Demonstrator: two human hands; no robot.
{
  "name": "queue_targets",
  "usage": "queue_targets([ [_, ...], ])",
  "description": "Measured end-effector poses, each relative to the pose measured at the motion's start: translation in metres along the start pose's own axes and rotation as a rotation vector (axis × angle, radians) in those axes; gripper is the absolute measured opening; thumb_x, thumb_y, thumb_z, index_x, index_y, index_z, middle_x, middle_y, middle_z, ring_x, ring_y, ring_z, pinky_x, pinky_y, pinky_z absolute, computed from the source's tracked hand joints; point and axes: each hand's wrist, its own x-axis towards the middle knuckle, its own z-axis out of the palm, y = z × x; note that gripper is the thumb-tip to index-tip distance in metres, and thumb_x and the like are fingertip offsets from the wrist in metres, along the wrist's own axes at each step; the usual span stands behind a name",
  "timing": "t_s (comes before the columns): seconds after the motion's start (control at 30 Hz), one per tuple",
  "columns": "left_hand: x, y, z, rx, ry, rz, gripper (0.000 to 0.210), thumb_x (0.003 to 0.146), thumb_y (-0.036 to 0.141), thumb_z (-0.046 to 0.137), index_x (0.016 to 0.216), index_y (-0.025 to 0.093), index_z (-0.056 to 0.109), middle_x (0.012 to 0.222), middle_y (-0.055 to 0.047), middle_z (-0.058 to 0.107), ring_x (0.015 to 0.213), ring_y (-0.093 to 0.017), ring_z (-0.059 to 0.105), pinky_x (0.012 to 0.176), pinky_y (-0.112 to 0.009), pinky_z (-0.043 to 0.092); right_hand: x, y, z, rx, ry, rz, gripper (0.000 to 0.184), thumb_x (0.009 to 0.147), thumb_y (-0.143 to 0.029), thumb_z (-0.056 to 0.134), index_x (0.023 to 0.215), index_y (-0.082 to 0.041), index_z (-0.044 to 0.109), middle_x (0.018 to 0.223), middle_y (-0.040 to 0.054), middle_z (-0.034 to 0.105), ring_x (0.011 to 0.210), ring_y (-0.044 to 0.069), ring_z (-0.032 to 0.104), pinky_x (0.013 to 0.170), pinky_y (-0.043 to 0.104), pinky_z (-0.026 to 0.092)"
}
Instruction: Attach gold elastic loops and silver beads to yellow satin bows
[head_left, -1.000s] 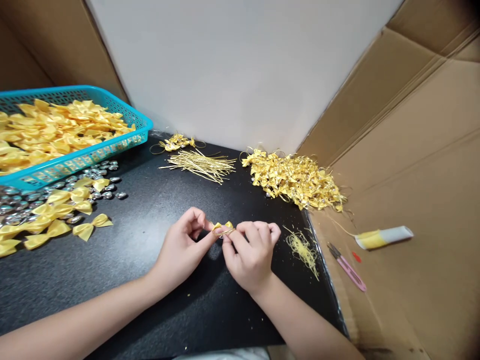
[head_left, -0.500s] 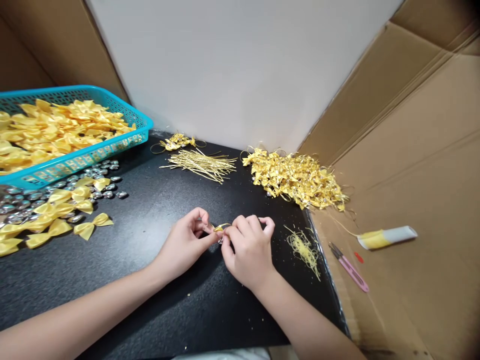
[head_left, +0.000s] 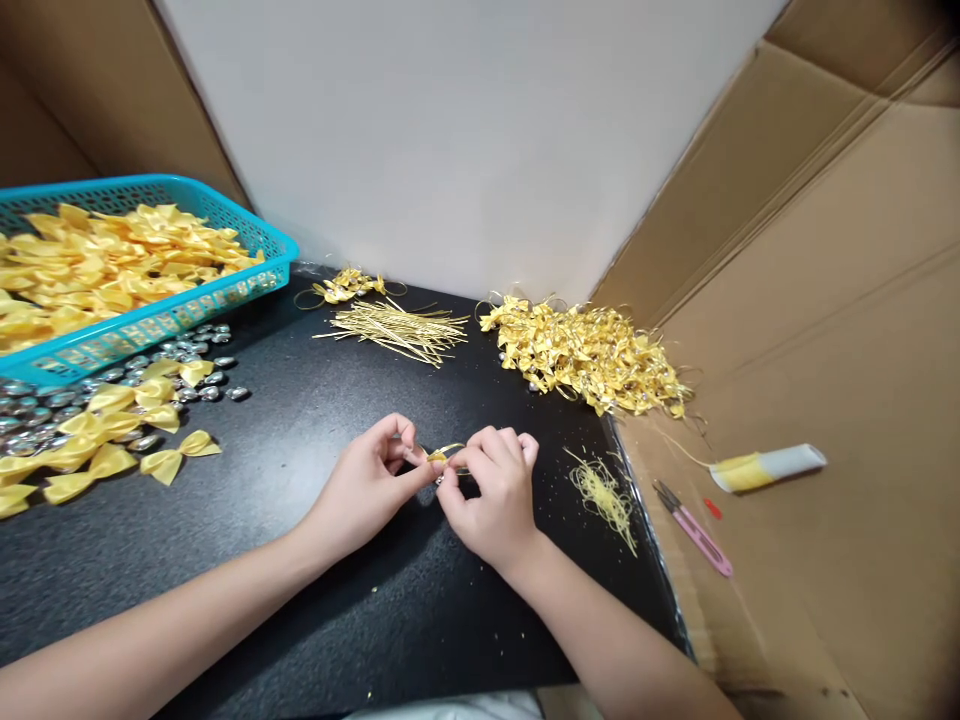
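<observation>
L hand (head_left: 369,480) & R hand (head_left: 491,492) pinch yel. bow (head_left: 436,457).

Readable text, labels, brands, numbers, signs: none legible anywhere in view
</observation>
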Motion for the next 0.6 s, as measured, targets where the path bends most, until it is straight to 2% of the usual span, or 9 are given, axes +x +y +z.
queue_targets([
  [0.17,0.002,0.0,-0.001,-0.011,0.023,0.006,0.032,0.066,0.025,0.071,0.076,0.021,0.041,0.061,0.006,0.062,0.059,-0.011,0.059,0.06,-0.022,0.042,0.003,-0.005,-0.004,0.071,0.096,-0.039,0.011,0.081,-0.016,0.059,0.071,-0.019,0.061,0.073,-0.0006,0.056,0.072,0.015,0.051,0.075,0.035,0.032],
  [0.3,0.006,-0.001,-0.005,-0.007,0.063,0.003,0.033,0.065,0.024,0.072,0.075,0.021,0.041,0.063,0.005,0.064,0.061,-0.013,0.062,0.06,-0.023,0.043,0.005,-0.005,-0.019,0.183,0.162,-0.089,0.009,0.083,-0.012,0.058,0.078,-0.019,0.061,0.077,0.0004,0.052,0.073,0.015,0.051,0.071,0.034,0.038],
  [0.47,0.01,0.0,-0.008,-0.028,0.086,0.014,0.035,0.064,0.025,0.075,0.073,0.022,0.041,0.062,0.004,0.066,0.066,-0.017,0.068,0.061,-0.024,0.045,0.008,0.002,-0.041,0.395,0.251,0.042,0.014,0.087,-0.013,0.051,0.089,-0.024,0.059,0.091,0.0036,0.048,0.088,0.019,0.054,0.076,0.036,0.046],
  [0.6,0.012,-0.001,-0.008,-0.025,0.101,0.01,0.035,0.064,0.024,0.075,0.072,0.022,0.041,0.062,0.004,0.066,0.066,-0.017,0.069,0.06,-0.024,0.044,0.014,-0.002,-0.054,0.605,0.37,0.146,0.012,0.095,-0.019,0.044,0.09,-0.027,0.051,0.098,0.0051,0.056,0.094,0.021,0.058,0.079,0.039,0.046],
])
